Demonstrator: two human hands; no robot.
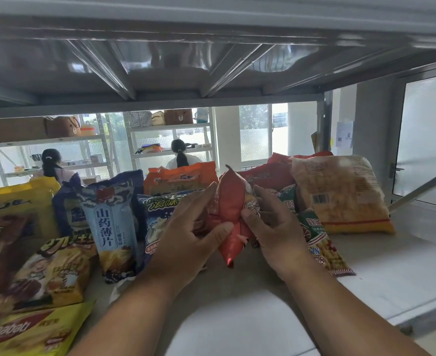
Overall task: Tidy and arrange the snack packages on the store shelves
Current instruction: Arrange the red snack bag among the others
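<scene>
A red snack bag (231, 209) stands on edge at the middle of the white shelf (391, 278), held between both hands. My left hand (186, 237) grips its left side, thumb on the front. My right hand (273, 227) pinches its right edge. Left of it stand a light blue chip bag (114, 224) and a blue-and-green bag (157, 217). To the right lie green prawn-cracker bags (319, 240) and a large clear bag of yellow snacks (340, 191).
Yellow bags (55, 273) and a Nabati pack (31, 330) crowd the shelf's left front. An orange bag (181, 178) and red bags (271, 176) stand at the back. The upper shelf's underside (211, 60) hangs low overhead. Two people (179, 155) work at shelves beyond.
</scene>
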